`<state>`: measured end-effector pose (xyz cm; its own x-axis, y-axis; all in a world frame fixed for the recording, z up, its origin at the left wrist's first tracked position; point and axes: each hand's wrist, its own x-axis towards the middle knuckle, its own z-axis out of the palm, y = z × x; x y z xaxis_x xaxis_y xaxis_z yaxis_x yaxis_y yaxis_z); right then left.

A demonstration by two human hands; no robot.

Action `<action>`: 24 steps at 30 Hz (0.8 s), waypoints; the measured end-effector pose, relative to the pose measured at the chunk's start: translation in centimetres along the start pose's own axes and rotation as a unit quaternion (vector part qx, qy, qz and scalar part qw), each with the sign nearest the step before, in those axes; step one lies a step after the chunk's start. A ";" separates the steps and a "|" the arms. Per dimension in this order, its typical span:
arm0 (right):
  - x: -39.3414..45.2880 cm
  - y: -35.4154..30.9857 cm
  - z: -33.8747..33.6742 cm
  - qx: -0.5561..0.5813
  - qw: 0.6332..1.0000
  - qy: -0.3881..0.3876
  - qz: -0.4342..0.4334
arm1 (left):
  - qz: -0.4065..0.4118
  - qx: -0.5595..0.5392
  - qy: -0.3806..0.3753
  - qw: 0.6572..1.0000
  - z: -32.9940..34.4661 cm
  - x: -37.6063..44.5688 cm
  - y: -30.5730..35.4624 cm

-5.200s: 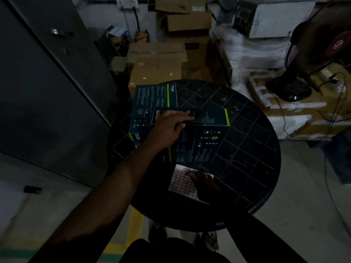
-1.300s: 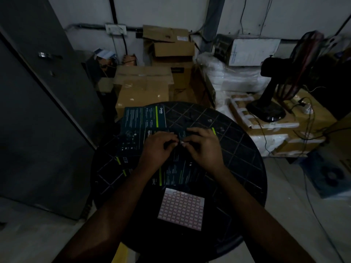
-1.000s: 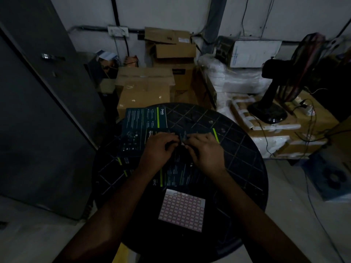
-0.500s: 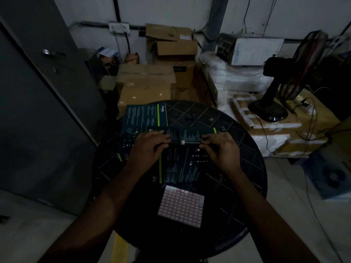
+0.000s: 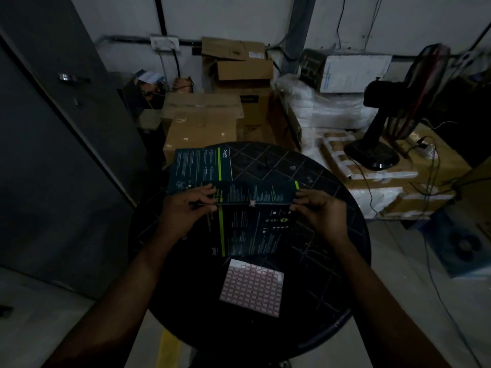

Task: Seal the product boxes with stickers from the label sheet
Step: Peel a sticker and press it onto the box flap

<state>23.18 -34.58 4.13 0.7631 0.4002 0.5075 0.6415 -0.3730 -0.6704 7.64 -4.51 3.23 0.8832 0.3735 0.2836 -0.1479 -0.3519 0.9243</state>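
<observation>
- Both hands have slid apart from the middle of the product box (image 5: 255, 208); left hand (image 5: 186, 208) and right hand (image 5: 318, 208) now have fingers grasping its ends.
- Sticker (image 5: 252, 203) sits on the box's edge.
- Label sheet (image 5: 252, 288) lies on the surface (image 5: 332, 261), nearer the person.

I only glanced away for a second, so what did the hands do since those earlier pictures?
Both hands slid apart from the middle of the near box: the left hand to its left end, the right hand to its right end, each gripping there. That uncovered a small sticker on the box's top edge. The label sheet and the far box stayed put.
</observation>
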 end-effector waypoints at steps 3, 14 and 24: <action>-0.5 0.0 0.3 0.018 1.000 0.015 -0.013 | -0.005 -0.002 -0.051 0.999 -1.5 0.4 0.0; -1.3 0.0 -0.1 0.166 0.976 -0.015 0.141 | -0.087 -0.017 0.101 0.991 0.6 -1.8 0.0; 0.1 -3.1 -0.2 0.304 0.801 -0.183 0.482 | -0.400 -0.200 0.131 0.885 2.0 -1.0 3.2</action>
<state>21.22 -33.52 6.34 0.7348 0.4314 -0.5235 -0.4742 -0.2251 -0.8511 7.16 -7.74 5.42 0.6511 0.5703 -0.5008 0.2858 0.4270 0.8579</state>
